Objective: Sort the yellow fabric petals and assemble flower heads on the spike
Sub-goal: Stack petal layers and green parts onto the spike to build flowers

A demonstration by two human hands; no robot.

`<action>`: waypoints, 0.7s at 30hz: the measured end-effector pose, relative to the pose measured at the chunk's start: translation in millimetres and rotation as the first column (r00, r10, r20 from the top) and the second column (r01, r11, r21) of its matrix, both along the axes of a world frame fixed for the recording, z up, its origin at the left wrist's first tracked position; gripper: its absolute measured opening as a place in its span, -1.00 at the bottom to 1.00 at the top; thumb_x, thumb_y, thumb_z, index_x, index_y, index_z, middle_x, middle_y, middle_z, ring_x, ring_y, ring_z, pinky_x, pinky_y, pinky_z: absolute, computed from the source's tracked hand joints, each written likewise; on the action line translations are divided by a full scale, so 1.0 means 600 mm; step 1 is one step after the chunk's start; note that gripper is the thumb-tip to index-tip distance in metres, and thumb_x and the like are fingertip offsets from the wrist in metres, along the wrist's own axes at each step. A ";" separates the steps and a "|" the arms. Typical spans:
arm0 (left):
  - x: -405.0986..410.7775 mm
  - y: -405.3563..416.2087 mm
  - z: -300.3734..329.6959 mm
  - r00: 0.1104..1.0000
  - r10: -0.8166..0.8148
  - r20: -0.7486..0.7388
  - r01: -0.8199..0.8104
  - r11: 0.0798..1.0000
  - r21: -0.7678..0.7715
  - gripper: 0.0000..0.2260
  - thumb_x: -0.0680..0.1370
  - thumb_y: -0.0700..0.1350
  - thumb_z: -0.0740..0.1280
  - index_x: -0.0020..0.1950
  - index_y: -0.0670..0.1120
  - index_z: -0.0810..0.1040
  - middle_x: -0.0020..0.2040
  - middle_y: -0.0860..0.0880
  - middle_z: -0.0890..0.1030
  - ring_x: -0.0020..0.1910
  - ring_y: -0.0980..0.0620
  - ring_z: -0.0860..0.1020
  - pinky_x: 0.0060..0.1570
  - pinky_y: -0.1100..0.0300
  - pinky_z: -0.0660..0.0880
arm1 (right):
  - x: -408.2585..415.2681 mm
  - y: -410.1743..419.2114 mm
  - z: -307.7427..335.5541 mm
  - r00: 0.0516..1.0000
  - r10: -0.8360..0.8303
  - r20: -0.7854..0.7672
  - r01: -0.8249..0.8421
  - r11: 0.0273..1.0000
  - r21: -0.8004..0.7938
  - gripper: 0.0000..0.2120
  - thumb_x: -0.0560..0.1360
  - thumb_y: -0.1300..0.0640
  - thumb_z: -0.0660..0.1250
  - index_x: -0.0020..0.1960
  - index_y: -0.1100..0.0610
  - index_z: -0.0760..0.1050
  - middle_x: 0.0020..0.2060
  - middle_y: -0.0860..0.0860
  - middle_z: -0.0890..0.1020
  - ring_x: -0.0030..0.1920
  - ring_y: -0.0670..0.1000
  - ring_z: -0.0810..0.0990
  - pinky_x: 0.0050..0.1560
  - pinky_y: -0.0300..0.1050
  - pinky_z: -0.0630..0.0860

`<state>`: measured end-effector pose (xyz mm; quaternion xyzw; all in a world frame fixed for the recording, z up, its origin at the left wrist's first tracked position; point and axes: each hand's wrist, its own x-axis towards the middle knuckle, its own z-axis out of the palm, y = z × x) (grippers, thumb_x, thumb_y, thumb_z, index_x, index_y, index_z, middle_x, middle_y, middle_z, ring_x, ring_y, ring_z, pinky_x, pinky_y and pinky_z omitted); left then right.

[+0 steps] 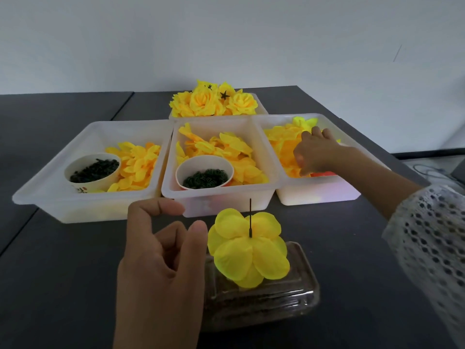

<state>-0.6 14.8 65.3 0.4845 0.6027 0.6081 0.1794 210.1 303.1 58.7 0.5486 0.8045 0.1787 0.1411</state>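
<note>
A thin dark spike (250,215) stands upright from a clear plastic base (276,301) near the table's front. Yellow petal layers (247,250) are threaded on the spike. My left hand (161,260) hovers just left of the petals, fingers loosely curled, holding nothing. My right hand (315,153) reaches into the right white tray (317,191) and its fingers dip among the loose yellow petals (284,142) there; whether it pinches one is hidden.
The middle tray (216,197) and the left tray (83,205) hold more yellow petals, each with a paper cup of small dark pieces (205,178) (94,170). A back tray holds finished yellow flower heads (214,100). Dark table; a wall stands behind.
</note>
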 end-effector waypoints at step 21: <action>-0.001 0.013 0.031 0.901 -0.279 0.333 0.309 0.950 -0.037 -0.42 0.50 0.38 0.01 -0.20 0.05 0.69 -0.49 0.04 0.46 -0.58 0.22 0.34 -0.55 0.45 0.27 | -0.047 -0.285 0.180 0.066 -0.469 -0.881 -0.829 0.466 -0.310 -0.64 0.38 0.20 0.12 0.07 0.40 0.43 -0.26 0.29 0.45 -0.48 0.09 0.47 -0.45 -0.14 0.38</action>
